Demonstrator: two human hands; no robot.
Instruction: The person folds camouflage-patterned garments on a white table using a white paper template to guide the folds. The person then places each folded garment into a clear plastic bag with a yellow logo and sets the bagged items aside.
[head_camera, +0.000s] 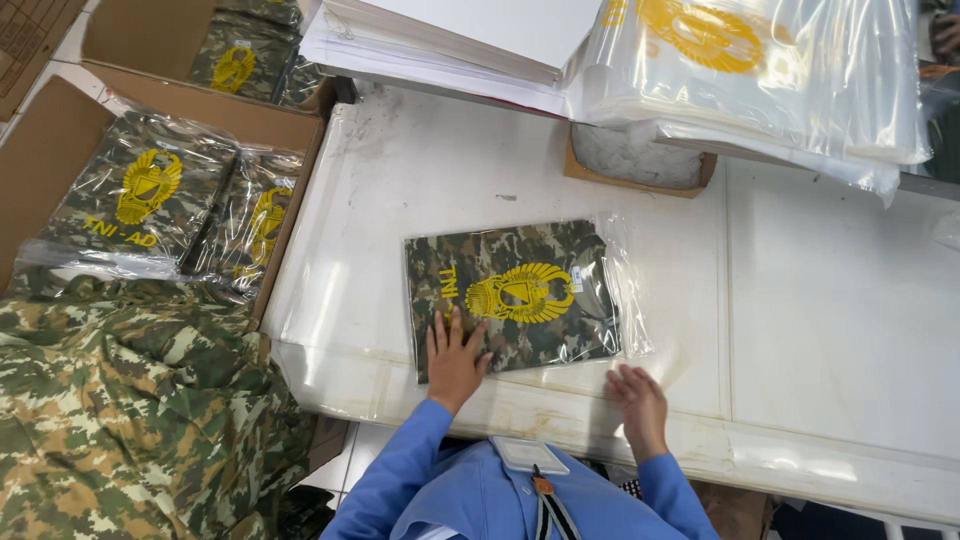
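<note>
Bagged camouflage garment (515, 295) with yellow emblem lies flat on the white table (820, 320), near the front edge. Left hand (455, 358) rests open on its lower left corner, fingers spread, pressing, grasping nothing. Right hand (637, 397) lies flat on the table just beside the bag's loose clear flap (632, 290), empty. Cardboard box (60, 150) at left holds more bagged garments; loose camouflage cloth (130, 420) heaped below it.

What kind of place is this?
Probably a clothing packing room: a bagged camouflage shirt lies on the white table, more fill a cardboard box, and empty plastic bags are stacked nearby.
</note>
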